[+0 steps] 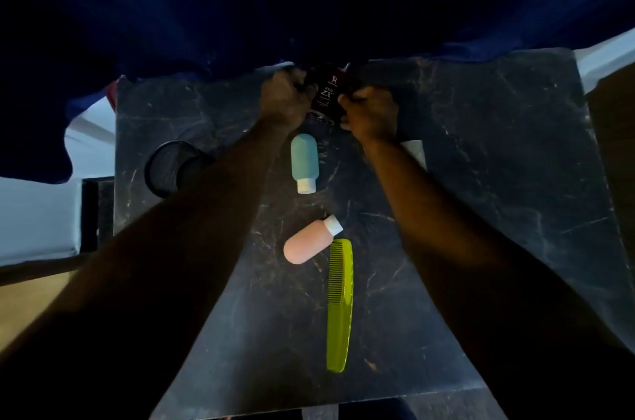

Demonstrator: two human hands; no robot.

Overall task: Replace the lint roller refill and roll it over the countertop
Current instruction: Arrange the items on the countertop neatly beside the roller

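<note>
Both hands (326,103) (closed) around dark bottle (325,94)

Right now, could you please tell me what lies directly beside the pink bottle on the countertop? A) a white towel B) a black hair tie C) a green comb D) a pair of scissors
C: the green comb lies right next to the pink bottle, near its white cap.

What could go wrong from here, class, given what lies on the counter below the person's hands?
1. Both hands, left and right, work on a dark labelled object over the countertop; if dropped, it might hit the teal bottle.
2. The pink bottle and green comb lie in any rolling path.
3. Dim light hides detail.
</note>
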